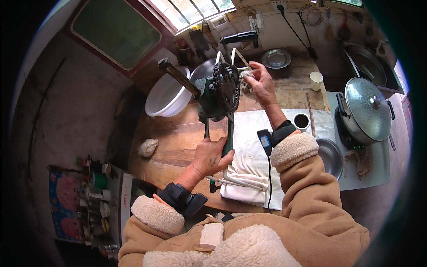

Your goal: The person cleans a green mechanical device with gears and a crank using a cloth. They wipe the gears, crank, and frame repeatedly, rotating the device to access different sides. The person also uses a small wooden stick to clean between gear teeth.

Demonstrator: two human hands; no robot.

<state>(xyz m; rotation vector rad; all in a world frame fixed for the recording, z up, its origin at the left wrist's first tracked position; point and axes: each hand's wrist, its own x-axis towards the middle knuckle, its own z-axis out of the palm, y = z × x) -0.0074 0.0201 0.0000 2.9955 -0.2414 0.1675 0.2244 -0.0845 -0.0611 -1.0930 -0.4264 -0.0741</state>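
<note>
A green hand-cranked machine (210, 96) with a black chain on a sprocket (227, 87) stands on the wooden table (180, 143). My left hand (211, 155) grips a green bar of its frame, thumb towards the right. Just right of the chain, my right hand (263, 81) pinches a crumpled greyish cloth (246, 81). A crank with a black handle (240, 37) rises behind the sprocket, and a dark metal shaft (179, 76) sticks out to the upper left. White cloth (253, 143) lies spread under and beside the frame, folded near the table's front edge.
A white plastic basin (168, 96) stands left of the machine; a knotted white bag (147, 147) lies nearer me. On the right are a cup of dark liquid (301, 120), chopsticks (311, 113), a paper cup (316, 80), a metal bowl (328, 158) and a lidded pot (367, 110) on a cooker.
</note>
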